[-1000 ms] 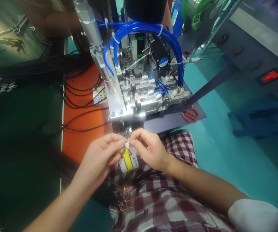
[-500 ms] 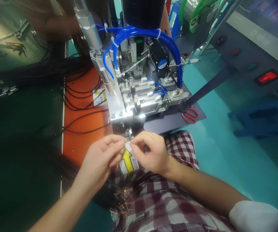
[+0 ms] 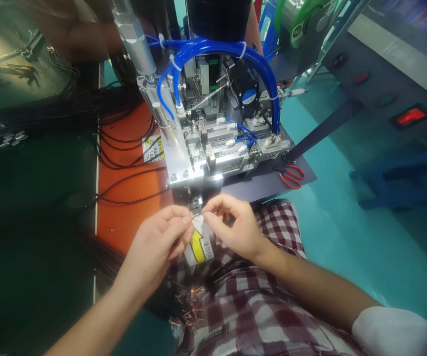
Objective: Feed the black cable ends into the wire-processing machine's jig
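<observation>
My left hand (image 3: 158, 243) and my right hand (image 3: 233, 226) meet just in front of a small metal machine (image 3: 213, 143). Both pinch a thin wire end (image 3: 197, 215) between thumb and forefinger. Below the fingertips lies a white label with a yellow arrow (image 3: 198, 243). A dark slot (image 3: 195, 201) at the machine's front edge sits right above the wire end. A bundle of black cables with bare copper tips (image 3: 189, 304) rests on my checked lap.
Blue air hoses (image 3: 235, 52) arch over the machine. Red-handled snips (image 3: 291, 176) lie on the dark plate to the right. Black cables (image 3: 124, 163) cross the orange board on the left. A grey cabinet with a lit red switch (image 3: 409, 116) stands at right.
Both hands have stayed together at the wire end, shifting slightly up toward the machine's front slot. The right fingers have re-pinched the wire.
</observation>
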{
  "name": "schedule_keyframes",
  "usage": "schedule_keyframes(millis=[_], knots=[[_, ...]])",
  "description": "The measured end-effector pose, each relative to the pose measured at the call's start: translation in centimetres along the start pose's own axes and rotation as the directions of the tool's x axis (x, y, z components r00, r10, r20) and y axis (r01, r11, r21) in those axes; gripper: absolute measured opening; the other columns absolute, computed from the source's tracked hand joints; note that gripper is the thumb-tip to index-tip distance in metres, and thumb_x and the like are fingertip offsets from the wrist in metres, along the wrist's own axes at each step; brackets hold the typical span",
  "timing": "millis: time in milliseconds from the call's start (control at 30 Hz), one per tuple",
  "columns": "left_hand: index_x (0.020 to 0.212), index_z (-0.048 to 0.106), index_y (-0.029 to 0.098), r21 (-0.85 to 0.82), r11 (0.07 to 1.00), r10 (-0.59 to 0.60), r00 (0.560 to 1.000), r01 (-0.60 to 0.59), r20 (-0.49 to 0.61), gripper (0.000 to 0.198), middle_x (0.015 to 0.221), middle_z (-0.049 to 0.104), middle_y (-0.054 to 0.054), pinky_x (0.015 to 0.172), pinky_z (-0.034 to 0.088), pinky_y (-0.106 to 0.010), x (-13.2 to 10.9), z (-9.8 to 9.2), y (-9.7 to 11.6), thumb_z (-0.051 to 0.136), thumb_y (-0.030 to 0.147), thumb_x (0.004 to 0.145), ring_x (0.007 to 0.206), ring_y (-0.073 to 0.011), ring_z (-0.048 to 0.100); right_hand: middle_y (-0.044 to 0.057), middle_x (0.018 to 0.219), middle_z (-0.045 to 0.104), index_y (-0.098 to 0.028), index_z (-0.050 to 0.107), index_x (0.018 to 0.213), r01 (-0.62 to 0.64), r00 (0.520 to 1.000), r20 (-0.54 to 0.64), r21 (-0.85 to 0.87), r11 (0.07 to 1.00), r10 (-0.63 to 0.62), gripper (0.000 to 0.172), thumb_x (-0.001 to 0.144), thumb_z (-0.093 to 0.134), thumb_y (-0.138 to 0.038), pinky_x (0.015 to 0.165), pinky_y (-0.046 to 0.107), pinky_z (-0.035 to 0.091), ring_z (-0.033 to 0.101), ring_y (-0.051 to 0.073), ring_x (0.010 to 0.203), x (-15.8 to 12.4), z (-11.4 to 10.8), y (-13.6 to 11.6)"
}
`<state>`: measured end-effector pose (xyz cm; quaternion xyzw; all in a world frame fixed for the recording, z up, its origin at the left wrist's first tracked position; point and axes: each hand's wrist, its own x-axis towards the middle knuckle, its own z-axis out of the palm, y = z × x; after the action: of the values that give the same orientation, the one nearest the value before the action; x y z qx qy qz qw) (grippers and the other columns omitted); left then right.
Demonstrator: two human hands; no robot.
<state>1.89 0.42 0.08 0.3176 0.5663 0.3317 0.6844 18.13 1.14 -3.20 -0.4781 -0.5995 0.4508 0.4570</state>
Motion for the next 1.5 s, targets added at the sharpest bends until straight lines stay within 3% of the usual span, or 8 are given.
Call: schedule_keyframes(millis=[67,133,300,500,633,867,1133,1500], knots=[[0.077,0.059,0.017,0.011,1.0,0.002,1.0,-0.002,0.002,0.02,0.042,0.044,0.01,0.043,0.018,-0.02,0.0,0.0,0.0,0.068,0.035,0.08,0.037,-0.0026,0.025,-0.002,0.067,0.064,-0.017,0.063,0.08,-0.146,0.988,0.069,0.136,0.98,0.138,0.007,0.08,0.064,-0.024,0.046,0.021,0.039,0.049,0.007,0.048,0.1,0.1,-0.2],[0.078,0.059,0.017,0.023,1.0,0.007,1.0,-0.008,0.009,0.019,0.043,0.044,0.01,0.043,0.017,-0.02,-0.1,0.1,0.0,0.068,0.034,0.08,0.038,-0.0025,0.025,-0.002,0.065,0.062,-0.017,0.063,0.079,-0.207,0.976,0.103,0.202,0.957,0.19,0.007,0.078,0.066,-0.023,0.045,0.02,0.038,0.046,0.007,0.047,0.3,0.1,-0.4],[0.078,0.059,0.017,0.048,0.999,0.013,1.0,-0.014,0.026,0.02,0.047,0.047,0.008,0.044,0.018,-0.02,-0.2,0.1,0.1,0.066,0.035,0.081,0.039,-0.0024,0.026,-0.004,0.062,0.058,-0.016,0.061,0.073,-0.217,0.975,0.106,0.252,0.943,0.196,0.006,0.077,0.065,-0.019,0.048,0.019,0.039,0.046,0.006,0.049,0.5,0.4,-0.7],[0.078,0.054,0.018,-0.006,0.999,0.036,0.998,-0.035,0.06,0.02,0.048,0.048,0.008,0.043,0.018,-0.02,-0.1,0.0,-0.1,0.063,0.035,0.084,0.04,-0.0029,0.024,-0.003,0.069,0.06,-0.018,0.057,0.08,-0.271,0.954,0.219,0.348,0.897,0.203,0.009,0.085,0.061,-0.024,0.045,0.02,0.037,0.045,0.006,0.047,0.2,0.6,-0.3],[0.078,0.051,0.02,0.002,0.998,0.055,0.996,-0.055,0.063,0.02,0.05,0.049,0.008,0.043,0.019,-0.02,-0.2,-0.1,-0.1,0.061,0.035,0.086,0.04,-0.0034,0.024,-0.002,0.069,0.058,-0.019,0.054,0.081,-0.181,0.975,0.175,0.246,0.952,0.14,0.009,0.089,0.056,-0.022,0.05,0.021,0.04,0.048,0.008,0.053,-0.2,0.8,0.1],[0.084,0.059,0.019,0.24,0.965,0.113,0.994,-0.106,-0.012,0.027,0.062,0.05,0.005,0.047,0.025,-0.019,-0.9,-0.2,-0.5,0.067,0.044,0.085,0.052,-0.0061,0.037,-0.001,0.073,0.057,-0.019,0.052,0.083,0.068,0.975,0.21,0.03,0.997,-0.073,0.009,0.092,0.051,-0.021,0.055,0.022,0.042,0.051,0.01,0.062,-0.4,-0.3,-0.3],[0.076,0.06,0.016,0.054,0.998,-0.014,1.0,0.013,0.016,0.028,0.047,0.038,0.008,0.047,0.02,-0.022,-0.3,0.1,-0.3,0.072,0.042,0.077,0.047,-0.0057,0.026,-0.002,0.07,0.059,-0.018,0.057,0.087,-0.19,0.969,0.191,0.193,0.963,0.153,0.008,0.089,0.057,-0.026,0.05,0.022,0.041,0.049,0.008,0.053,-0.6,-0.2,0.2],[0.077,0.061,0.017,0.062,0.998,0.013,1.0,-0.013,0.005,0.027,0.05,0.04,0.008,0.047,0.021,-0.02,-0.3,0.1,-0.5,0.072,0.042,0.077,0.048,-0.0057,0.028,-0.003,0.065,0.057,-0.016,0.059,0.077,-0.286,0.951,0.194,0.267,0.92,0.239,0.007,0.081,0.063,-0.022,0.047,0.02,0.037,0.045,0.006,0.049,0.0,0.1,-0.5]])
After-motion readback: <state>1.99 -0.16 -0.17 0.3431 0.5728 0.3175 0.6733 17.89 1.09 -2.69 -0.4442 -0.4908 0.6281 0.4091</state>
